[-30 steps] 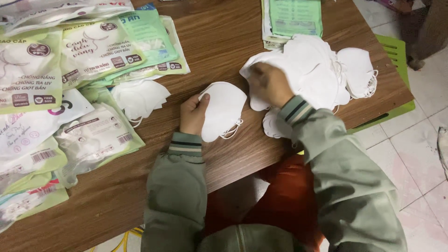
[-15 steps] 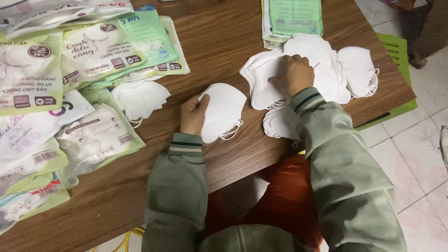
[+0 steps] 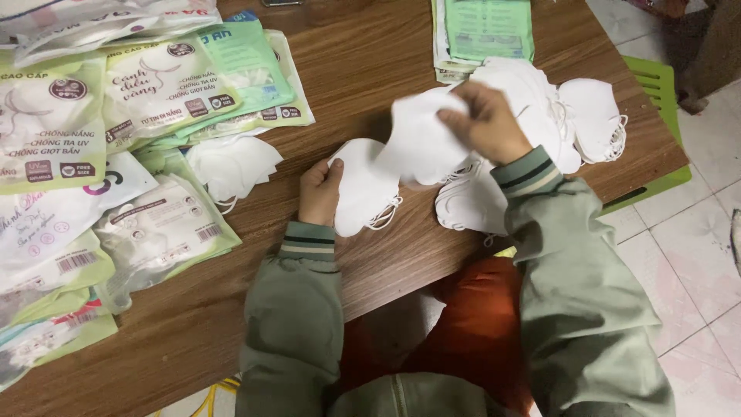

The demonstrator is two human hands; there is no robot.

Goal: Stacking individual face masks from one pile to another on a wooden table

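Wooden worktop [image 3: 370,69]: brown grain, carrying everything listed.

Packaged masks [image 3: 116,139]: green and white flat packs, overlapping, spread from nine to eleven o'clock of my hands.

Loose pile of white masks [image 3: 556,116]: at two o'clock, ear loops trailing off its right side.

Further flat packs [image 3: 482,31]: at one o'clock, touching the pile's far edge.

Small stack of white masks [image 3: 231,166]: at nine o'clock, beside the packs.

My right hand [image 3: 490,123]: fingers pinching a single white mask [image 3: 421,139], raised and blurred, apparently clear of the wood.

My left hand [image 3: 320,191]: fingers pressed together on the edge of a white mask lying flat [image 3: 363,189], at six o'clock of the raised one.
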